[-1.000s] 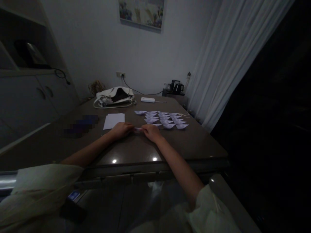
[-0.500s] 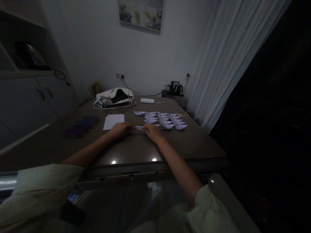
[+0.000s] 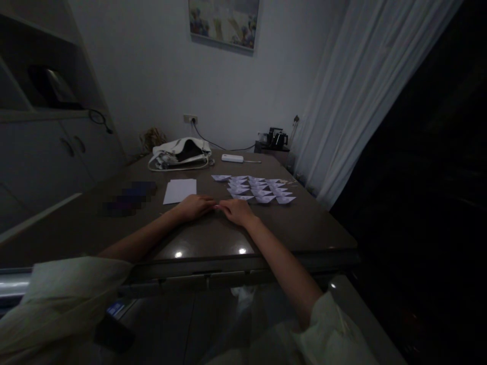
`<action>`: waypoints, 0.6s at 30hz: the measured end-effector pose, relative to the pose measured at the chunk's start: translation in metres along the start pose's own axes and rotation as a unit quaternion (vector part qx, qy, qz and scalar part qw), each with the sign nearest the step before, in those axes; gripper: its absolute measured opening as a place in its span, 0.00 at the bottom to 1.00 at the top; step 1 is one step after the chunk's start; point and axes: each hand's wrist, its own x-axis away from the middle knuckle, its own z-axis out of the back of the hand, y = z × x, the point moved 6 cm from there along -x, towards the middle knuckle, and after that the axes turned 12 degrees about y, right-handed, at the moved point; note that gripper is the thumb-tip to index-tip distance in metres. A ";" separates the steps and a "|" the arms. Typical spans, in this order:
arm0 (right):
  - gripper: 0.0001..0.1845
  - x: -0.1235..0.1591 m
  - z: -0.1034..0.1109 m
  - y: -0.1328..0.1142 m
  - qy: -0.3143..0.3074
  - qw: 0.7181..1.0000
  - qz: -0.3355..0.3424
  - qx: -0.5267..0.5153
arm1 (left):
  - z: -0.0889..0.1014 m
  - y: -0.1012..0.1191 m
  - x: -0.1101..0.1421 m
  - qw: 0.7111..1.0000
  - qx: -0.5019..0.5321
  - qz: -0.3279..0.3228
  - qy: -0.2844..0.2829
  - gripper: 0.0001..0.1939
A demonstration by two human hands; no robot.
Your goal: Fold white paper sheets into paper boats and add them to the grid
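My left hand and my right hand meet over the middle of the brown table. Their fingers are closed on a small folded piece of paper, and only a sliver of it shows between the fingertips. Just beyond my right hand, several folded paper boats lie in rows. A stack of white paper sheets rests on the table behind my left hand.
Toward the back of the table lie an open white handbag and a white device with a cord. A blurred dark blue item is at the left. A black kettle stands on a low stand beyond the table.
Both hands have come closer together, and the strip of paper that showed between them half a second ago is now mostly covered by fingers.
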 end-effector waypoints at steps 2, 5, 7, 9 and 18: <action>0.17 -0.001 -0.001 0.000 -0.002 1.000 -0.005 0.008 | 0.000 0.000 0.000 1.000 -0.002 -0.003 0.000 0.16; 0.17 -0.001 -0.002 0.001 -0.006 1.000 -0.010 0.017 | 0.000 0.001 -0.001 1.000 -0.003 -0.008 0.000 0.16; 0.17 -0.001 -0.002 0.000 -0.009 1.000 -0.009 0.021 | 0.000 0.001 0.000 1.000 -0.004 -0.010 0.001 0.16; 0.18 -0.001 -0.002 -0.002 -0.012 1.000 -0.005 0.023 | -0.001 0.000 0.000 1.000 -0.004 -0.009 0.004 0.17; 0.17 -0.001 0.000 -0.004 -0.010 0.999 0.000 0.031 | -0.003 -0.005 0.001 1.000 0.004 0.013 0.009 0.19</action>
